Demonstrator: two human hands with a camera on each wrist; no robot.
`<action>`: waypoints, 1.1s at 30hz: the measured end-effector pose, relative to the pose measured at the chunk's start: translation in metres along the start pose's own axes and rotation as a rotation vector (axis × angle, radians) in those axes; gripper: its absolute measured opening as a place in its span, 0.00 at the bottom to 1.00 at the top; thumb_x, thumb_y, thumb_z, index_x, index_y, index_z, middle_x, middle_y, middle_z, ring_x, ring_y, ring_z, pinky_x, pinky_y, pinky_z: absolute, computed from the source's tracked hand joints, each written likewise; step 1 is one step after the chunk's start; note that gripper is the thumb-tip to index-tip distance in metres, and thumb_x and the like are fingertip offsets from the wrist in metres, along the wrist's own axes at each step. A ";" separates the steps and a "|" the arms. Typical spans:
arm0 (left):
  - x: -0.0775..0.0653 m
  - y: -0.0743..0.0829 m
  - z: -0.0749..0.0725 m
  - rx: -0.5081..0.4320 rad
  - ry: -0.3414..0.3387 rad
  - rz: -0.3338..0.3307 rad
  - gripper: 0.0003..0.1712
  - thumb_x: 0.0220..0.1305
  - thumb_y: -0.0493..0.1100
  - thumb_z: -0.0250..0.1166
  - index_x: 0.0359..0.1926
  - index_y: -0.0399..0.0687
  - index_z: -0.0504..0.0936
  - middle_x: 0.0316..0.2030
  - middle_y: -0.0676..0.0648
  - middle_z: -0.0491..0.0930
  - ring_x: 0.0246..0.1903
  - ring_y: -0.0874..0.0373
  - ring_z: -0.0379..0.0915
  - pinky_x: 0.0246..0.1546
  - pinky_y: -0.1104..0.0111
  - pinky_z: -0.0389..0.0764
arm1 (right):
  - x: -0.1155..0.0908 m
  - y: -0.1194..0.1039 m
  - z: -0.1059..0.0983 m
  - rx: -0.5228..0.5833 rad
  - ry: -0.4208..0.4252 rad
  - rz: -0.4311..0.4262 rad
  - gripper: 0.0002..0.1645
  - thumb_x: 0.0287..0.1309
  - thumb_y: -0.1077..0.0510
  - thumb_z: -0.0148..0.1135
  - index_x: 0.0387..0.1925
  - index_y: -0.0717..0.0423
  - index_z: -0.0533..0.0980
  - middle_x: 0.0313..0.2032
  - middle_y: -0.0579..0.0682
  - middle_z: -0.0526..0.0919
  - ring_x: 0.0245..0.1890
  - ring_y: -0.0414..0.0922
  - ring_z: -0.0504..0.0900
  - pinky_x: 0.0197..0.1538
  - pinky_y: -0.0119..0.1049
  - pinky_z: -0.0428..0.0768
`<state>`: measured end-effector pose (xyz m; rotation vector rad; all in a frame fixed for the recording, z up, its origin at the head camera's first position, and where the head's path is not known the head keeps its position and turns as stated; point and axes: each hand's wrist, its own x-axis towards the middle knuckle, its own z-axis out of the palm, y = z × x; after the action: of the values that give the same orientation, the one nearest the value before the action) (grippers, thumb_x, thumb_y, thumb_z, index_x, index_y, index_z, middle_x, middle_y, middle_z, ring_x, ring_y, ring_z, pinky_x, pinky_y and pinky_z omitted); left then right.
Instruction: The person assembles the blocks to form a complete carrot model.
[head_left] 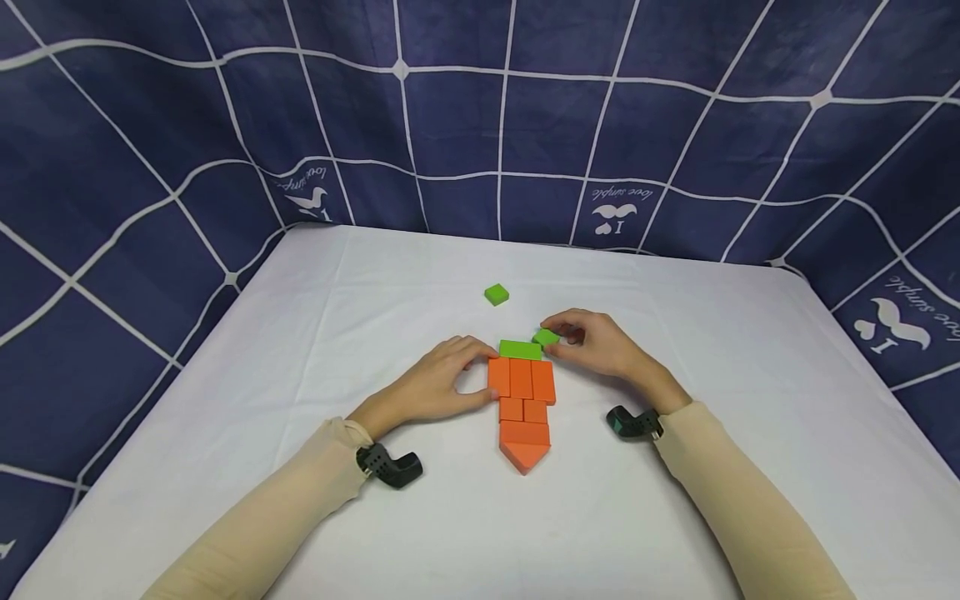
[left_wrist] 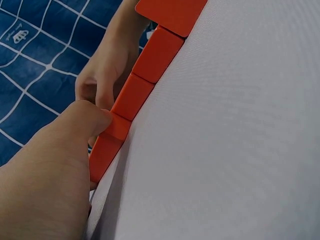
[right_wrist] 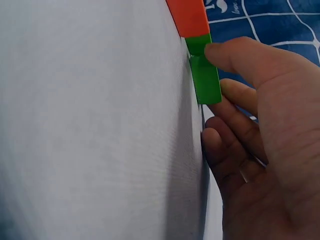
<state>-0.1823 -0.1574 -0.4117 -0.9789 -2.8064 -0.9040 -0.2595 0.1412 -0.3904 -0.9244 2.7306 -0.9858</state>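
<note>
Flat orange blocks lie edge to edge on the white table, with an orange triangular block (head_left: 524, 457) at the near end and a long green block (head_left: 521, 350) across the far end. My left hand (head_left: 438, 383) holds the left orange block (head_left: 498, 377) of the row of three, thumb at its near end and a finger at its far end. My right hand (head_left: 596, 343) pinches a small green block (head_left: 545, 337) between thumb and finger, at the right end of the long green one. In the right wrist view, the thumb lies on this green block (right_wrist: 206, 82).
Farther back on the white table (head_left: 405, 283) lies another small green block (head_left: 497, 294), apart from the others. A dark blue cloth (head_left: 457, 125) with white grid lines hangs behind the table and at its sides. Both wrists wear a black device (head_left: 390, 467).
</note>
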 end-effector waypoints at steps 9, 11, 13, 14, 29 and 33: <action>0.000 -0.001 0.000 -0.004 -0.015 -0.023 0.32 0.64 0.60 0.68 0.65 0.55 0.76 0.61 0.54 0.76 0.60 0.57 0.70 0.67 0.57 0.70 | 0.015 -0.009 -0.004 -0.012 -0.015 -0.004 0.24 0.63 0.53 0.71 0.59 0.56 0.81 0.54 0.52 0.85 0.52 0.49 0.82 0.58 0.47 0.81; 0.000 0.000 0.000 -0.006 -0.019 -0.029 0.32 0.64 0.60 0.68 0.65 0.55 0.76 0.60 0.54 0.76 0.59 0.57 0.70 0.66 0.57 0.71 | 0.023 -0.013 -0.005 -0.023 -0.004 0.002 0.24 0.64 0.53 0.70 0.59 0.57 0.81 0.54 0.54 0.86 0.52 0.51 0.81 0.58 0.48 0.81; 0.000 0.000 0.000 -0.005 -0.020 -0.032 0.32 0.64 0.59 0.68 0.65 0.55 0.76 0.60 0.54 0.76 0.58 0.58 0.70 0.65 0.57 0.71 | 0.033 -0.017 -0.006 -0.037 0.006 0.015 0.24 0.65 0.53 0.69 0.59 0.58 0.81 0.54 0.54 0.85 0.53 0.51 0.81 0.59 0.48 0.81; 0.000 0.000 0.000 -0.005 -0.020 -0.033 0.32 0.64 0.59 0.68 0.65 0.55 0.76 0.60 0.54 0.76 0.58 0.58 0.70 0.66 0.57 0.71 | 0.038 -0.018 -0.005 -0.044 0.011 0.022 0.24 0.66 0.52 0.68 0.59 0.58 0.81 0.54 0.54 0.85 0.53 0.52 0.81 0.59 0.48 0.81; 0.001 -0.001 0.000 -0.012 -0.003 -0.001 0.31 0.64 0.59 0.68 0.64 0.54 0.76 0.60 0.53 0.77 0.60 0.57 0.70 0.66 0.56 0.71 | 0.097 -0.040 0.001 -0.139 -0.025 0.112 0.28 0.65 0.49 0.67 0.62 0.58 0.78 0.54 0.57 0.85 0.55 0.53 0.80 0.63 0.49 0.77; 0.001 -0.001 0.000 -0.017 -0.001 0.000 0.31 0.64 0.58 0.69 0.64 0.54 0.76 0.60 0.52 0.77 0.57 0.57 0.71 0.64 0.57 0.72 | 0.106 -0.043 0.007 -0.154 -0.056 0.136 0.30 0.64 0.48 0.69 0.63 0.57 0.78 0.54 0.56 0.85 0.54 0.52 0.80 0.61 0.46 0.77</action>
<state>-0.1832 -0.1574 -0.4119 -0.9823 -2.8041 -0.9295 -0.3215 0.0501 -0.3577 -0.7617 2.8093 -0.7244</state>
